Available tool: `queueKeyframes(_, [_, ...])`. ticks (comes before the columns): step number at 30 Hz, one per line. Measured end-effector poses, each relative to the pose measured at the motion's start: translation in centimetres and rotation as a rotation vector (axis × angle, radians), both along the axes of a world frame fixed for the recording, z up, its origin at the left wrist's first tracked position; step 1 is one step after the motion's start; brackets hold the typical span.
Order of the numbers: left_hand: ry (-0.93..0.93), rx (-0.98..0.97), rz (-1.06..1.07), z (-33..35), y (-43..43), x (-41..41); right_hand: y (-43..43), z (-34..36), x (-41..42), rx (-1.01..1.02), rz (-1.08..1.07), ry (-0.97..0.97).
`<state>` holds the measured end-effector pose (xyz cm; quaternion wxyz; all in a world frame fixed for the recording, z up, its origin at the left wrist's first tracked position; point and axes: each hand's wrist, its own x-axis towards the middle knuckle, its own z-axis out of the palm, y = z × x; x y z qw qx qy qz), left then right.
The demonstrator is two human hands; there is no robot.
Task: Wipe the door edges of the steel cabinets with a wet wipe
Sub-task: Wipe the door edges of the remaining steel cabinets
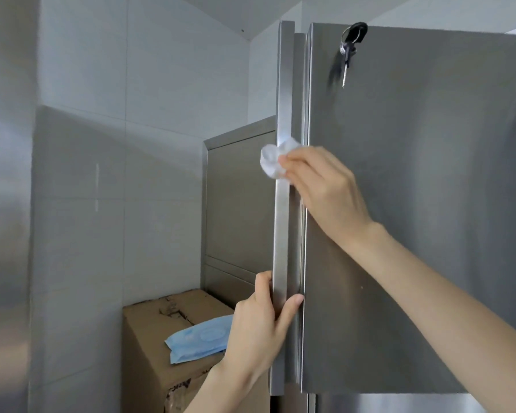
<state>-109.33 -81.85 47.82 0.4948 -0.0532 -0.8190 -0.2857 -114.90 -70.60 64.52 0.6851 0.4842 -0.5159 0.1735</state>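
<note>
A steel cabinet door (414, 204) stands ajar in front of me, its narrow vertical edge (283, 99) facing me. My right hand (325, 189) pinches a crumpled white wet wipe (271, 163) against that edge at about mid-height. Lower down, my left hand (259, 326) grips the same edge, thumb on the near side and fingers wrapped round the far side. A key bunch (350, 46) hangs from the lock near the door's top.
A cardboard box (152, 326) stands on the floor to the left, with a blue pack of wipes (197, 341) lying on top. Behind it is another steel cabinet (239, 204). A steel surface (3, 204) fills the far left, with tiled wall between.
</note>
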Motion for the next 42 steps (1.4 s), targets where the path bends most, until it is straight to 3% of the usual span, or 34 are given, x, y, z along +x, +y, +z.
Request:
queueKeyframes(4, [-0.008, 0.012, -0.022, -0.1, -0.2, 0.2, -1.0, 0.7, 0.2, -0.129, 0.110, -0.042])
queueKeyframes(8, [-0.081, -0.065, 0.049, -0.1, -0.5, 0.1, -0.5, -5.9, -0.3, -0.014, 0.105, -0.071])
queueKeyframes(11, [-0.104, -0.070, 0.062, -0.1, -0.6, -0.3, 0.1, -5.4, -0.6, 0.078, 0.050, -0.060])
queueKeyframes(15, [-0.144, -0.026, -0.015, -2.0, -0.7, 0.0, -0.8, -1.9, -0.1, -0.067, 0.105, -0.109])
queueKeyframes(20, [-0.214, -0.053, -0.089, -3.3, -1.8, 0.9, -0.7, -6.6, -0.8, -0.018, 0.140, -0.105])
queueKeyframes(22, [-0.210, -0.096, -0.135, -2.1, -2.8, 1.3, -0.5, -7.0, -1.3, -0.007, 0.144, -0.107])
queueKeyframes(29, [0.125, 0.123, -0.324, 10.5, -5.1, 0.9, -0.8, -7.7, -1.8, -0.031, 0.164, -0.099])
queueKeyframes(33, [0.045, 0.191, -0.455, 17.9, -3.9, -1.0, -0.9, -10.1, -1.5, -0.030, 0.158, -0.098])
queueKeyframes(35, [-0.009, 0.128, -0.412, 19.6, -3.2, -2.0, -0.6, -12.5, -1.3, -0.004, 0.146, -0.139])
queueKeyframes(38, [0.063, 0.044, -0.306, 19.5, -2.4, -3.0, 0.1, -15.2, -0.9, 0.078, 0.143, -0.191])
queueKeyframes(42, [0.087, 0.041, -0.253, 18.6, -2.1, -3.8, -0.1, -11.3, -0.8, 0.036, 0.079, -0.207])
